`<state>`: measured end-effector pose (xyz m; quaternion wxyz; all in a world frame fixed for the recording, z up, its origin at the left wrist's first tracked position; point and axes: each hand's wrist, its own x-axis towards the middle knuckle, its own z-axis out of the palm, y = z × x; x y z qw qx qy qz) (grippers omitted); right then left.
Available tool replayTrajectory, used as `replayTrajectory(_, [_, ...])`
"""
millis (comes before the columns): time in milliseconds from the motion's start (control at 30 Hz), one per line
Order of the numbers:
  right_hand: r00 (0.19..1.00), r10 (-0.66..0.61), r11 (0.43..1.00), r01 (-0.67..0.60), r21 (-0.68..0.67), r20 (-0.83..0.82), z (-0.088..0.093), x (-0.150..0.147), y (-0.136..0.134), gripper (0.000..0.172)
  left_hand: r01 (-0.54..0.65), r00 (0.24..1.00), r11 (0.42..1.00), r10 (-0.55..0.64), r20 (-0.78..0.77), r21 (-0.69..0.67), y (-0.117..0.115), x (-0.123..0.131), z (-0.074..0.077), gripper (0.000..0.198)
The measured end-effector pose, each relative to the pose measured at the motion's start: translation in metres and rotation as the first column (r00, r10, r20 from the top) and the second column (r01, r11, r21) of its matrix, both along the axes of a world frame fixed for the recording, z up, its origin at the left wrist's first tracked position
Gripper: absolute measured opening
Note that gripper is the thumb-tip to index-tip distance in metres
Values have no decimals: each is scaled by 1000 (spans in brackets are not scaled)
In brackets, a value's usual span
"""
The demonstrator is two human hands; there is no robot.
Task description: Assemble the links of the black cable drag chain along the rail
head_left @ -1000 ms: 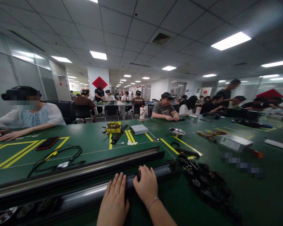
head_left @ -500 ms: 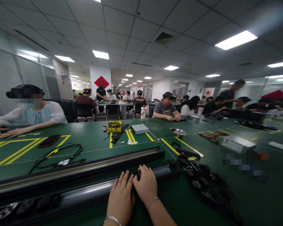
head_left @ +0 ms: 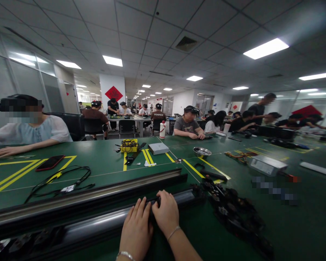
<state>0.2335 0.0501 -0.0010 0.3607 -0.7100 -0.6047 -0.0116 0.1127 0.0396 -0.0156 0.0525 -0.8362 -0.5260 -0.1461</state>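
Note:
A long dark rail with a shiny channel lies slantwise across the table in front of me. My left hand rests flat on it, fingers stretched out and close together. Right beside it, my right hand curls over a small black piece on the same rail; most of that piece is hidden under the fingers. Several black parts sit in the rail's left end. Beyond it runs a second long rail, roughly parallel.
A heap of black parts lies right of the rails. Farther back are a metal bowl, a grey box, a yellow box with cables, a phone and a black cable. Other people sit around the table.
The view has turned slightly to the right, so the scene sits a little farther left. Both hands keep about the same place and pose on the rail.

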Motion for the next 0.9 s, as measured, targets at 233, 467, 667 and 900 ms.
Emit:
replayTrajectory(233, [1000, 0, 1000, 1, -31, 22, 0, 1, -1, 25, 0, 1000, 1000, 0, 12, -11, -3, 0, 4, 57])
replayTrajectory(467, [999, 22, 998, -20, -58, 24, 4, 1, -2, 28, 1, 1000, 1000, -1, 21, 14, 0, -1, -1, 57])
replayTrajectory(667, [999, 26, 999, -28, -46, -28, 4, 1, -1, 21, 2, 1000, 1000, -2, 18, 11, -1, -1, 1, 57])
replayTrajectory(900, [1000, 10, 999, -11, -50, -24, 7, 2, -1, 21, 5, 1000, 1000, -5, 28, 14, -1, -1, -1, 56])
